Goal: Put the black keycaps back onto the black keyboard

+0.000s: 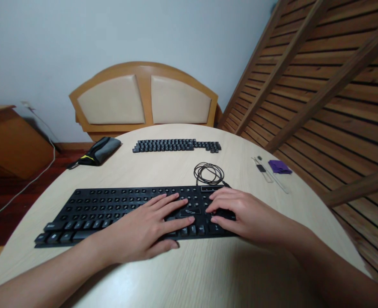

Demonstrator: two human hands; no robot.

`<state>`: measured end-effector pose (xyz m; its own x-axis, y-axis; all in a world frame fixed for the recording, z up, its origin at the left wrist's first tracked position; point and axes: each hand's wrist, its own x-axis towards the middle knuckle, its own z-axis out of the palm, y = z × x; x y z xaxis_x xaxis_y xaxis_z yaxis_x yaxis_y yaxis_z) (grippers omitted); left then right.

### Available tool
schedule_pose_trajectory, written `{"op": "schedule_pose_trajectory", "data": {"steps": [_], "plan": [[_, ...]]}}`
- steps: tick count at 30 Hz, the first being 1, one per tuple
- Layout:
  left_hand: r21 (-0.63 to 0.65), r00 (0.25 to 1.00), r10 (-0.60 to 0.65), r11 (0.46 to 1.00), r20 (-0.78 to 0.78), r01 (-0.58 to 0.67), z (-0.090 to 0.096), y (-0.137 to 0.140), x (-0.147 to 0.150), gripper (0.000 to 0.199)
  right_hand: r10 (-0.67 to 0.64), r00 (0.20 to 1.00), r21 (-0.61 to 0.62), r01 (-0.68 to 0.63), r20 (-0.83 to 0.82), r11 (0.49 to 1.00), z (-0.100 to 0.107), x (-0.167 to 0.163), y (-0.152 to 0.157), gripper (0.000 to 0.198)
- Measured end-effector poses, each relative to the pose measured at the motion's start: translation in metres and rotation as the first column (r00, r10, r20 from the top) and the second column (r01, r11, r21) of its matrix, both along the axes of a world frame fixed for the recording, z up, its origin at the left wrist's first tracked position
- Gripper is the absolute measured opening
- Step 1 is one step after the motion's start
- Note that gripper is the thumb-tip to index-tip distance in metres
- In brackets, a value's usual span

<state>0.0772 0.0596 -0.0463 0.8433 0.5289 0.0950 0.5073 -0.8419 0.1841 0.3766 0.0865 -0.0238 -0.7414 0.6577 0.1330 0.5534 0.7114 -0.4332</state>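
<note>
A black keyboard [79,205] lies on the pale round table [221,269]. Its upper rows show bare switch posts, while keycaps sit on the lowest two rows at the left and on part of the bottom right. My left hand [153,222] rests flat across the keyboard's middle-right part, fingers spread, with the thumb near its front edge. Over the number pad at the right end, my right hand [236,211] is bent, its thumb and index fingertips close together at the keys. Whatever lies between those fingertips is hidden.
Removed keycaps [166,145] stand in rows at the far side. A coiled black cable [209,173] lies behind the keyboard. A dark pouch [100,150] is at far left. To the right are a wire keycap puller [262,168], a thin brush [274,174] and a folded purple cloth [280,167].
</note>
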Motion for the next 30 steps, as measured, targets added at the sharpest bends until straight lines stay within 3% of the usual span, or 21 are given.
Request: {"op": "schedule_pose_trajectory", "data": {"steps": [21, 30], "plan": [[-0.019, 1.0, 0.002, 1.0, -0.01, -0.002, 0.002, 0.001, 0.001, 0.055, 0.031, 0.999, -0.03, -0.03, 0.022, 0.999, 0.001, 0.0, -0.001, 0.016], [-0.02, 1.0, 0.003, 1.0, 0.01, -0.003, 0.003, 0.0, 0.002, 0.055, -0.097, 0.99, -0.251, 0.068, -0.103, 0.966, -0.002, 0.006, 0.009, 0.024]]}}
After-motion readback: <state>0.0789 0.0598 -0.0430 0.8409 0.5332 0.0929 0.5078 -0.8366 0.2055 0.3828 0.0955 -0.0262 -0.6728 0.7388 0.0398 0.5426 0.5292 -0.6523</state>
